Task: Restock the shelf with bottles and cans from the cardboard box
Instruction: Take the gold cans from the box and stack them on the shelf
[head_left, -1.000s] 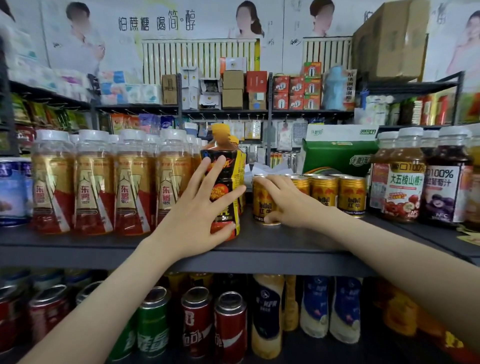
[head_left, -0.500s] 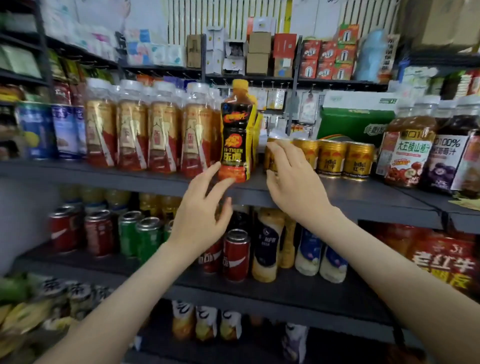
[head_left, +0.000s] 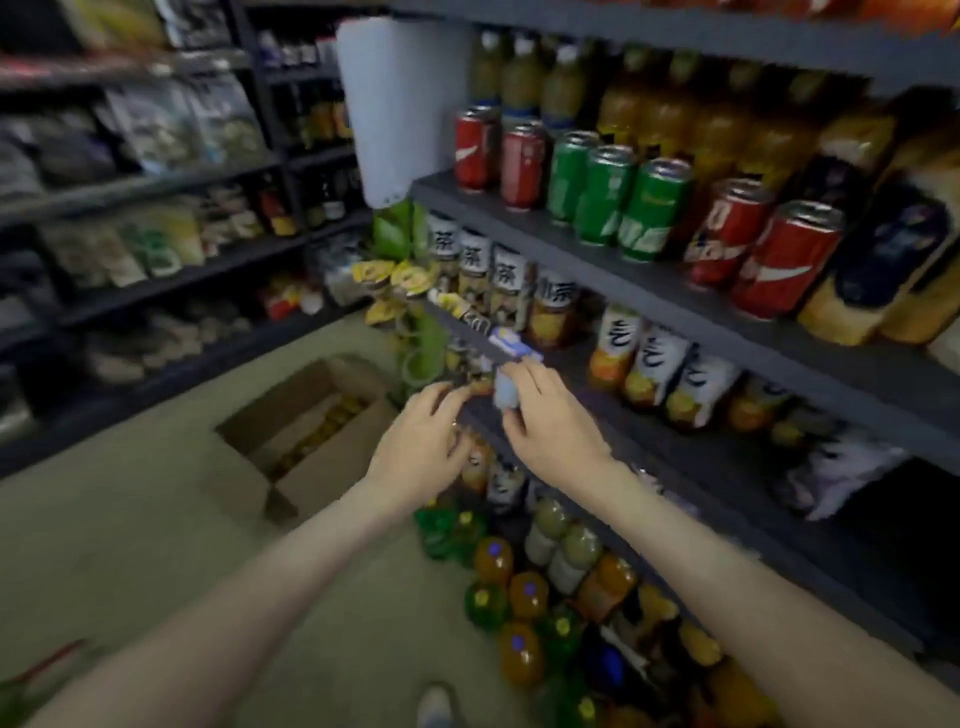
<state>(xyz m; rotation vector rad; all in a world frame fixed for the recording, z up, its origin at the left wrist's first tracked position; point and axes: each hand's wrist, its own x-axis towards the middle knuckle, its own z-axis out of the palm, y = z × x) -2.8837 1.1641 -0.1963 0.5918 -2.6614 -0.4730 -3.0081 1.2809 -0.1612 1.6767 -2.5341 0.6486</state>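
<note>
Big change vs 1 s ago: both hands were up on the higher shelf then, L on a black-and-orange bottle, R on a gold can. Now the view has swung down & left, and neither item is in frame. That placement looks finished, as a judgement.

The left hand (head_left: 415, 452) and right hand (head_left: 550, 431) are now low and close together, just in front of the edge of a lower dark grey metal shelf (head_left: 691, 462). They are below the row of red and green drink cans (head_left: 608, 192).

- **L hand:** fingers loosely bent, nothing seen in it.
- **R hand:** fingertips are at a small pale blue-white thing (head_left: 505, 396) by the shelf edge, poss. a price tag. Too blurred to tell if it's pinched or only lies behind the fingers.

The open brown cardboard box (head_left: 322, 467) sits on the beige floor (head_left: 130, 519), left of the hands & well apart from them. Gold-topped cans (head_left: 332, 421) show inside it, so stock remains. The next step is prob. a reach down-left into the box for another item. Heavy motion blur, so labels can't be read.
</note>
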